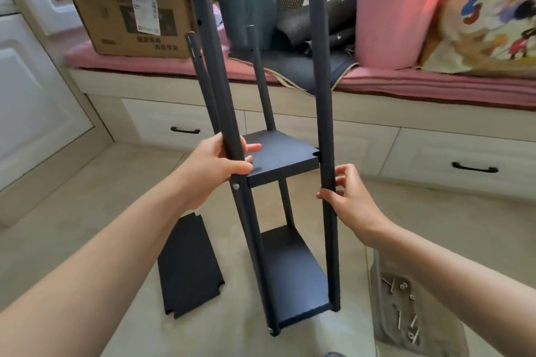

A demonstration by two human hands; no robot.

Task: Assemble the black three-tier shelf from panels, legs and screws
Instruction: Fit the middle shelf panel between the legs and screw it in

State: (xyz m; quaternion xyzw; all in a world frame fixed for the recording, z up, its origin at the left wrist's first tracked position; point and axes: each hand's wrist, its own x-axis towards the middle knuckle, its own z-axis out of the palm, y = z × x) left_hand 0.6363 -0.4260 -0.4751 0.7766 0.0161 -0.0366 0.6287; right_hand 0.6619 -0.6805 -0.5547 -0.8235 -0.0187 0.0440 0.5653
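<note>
Black shelf [285, 159] upright, legs up, seemingly tilted, hands gripping

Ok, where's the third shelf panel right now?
In the head view, the loose panel lies flat on the floor, left of the half-built shelf, below the left hand.

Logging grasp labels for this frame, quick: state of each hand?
Left hand: closed around the front-left leg, just above the middle panel.
Right hand: closed on the front-right leg, fingers pinching it.
</note>
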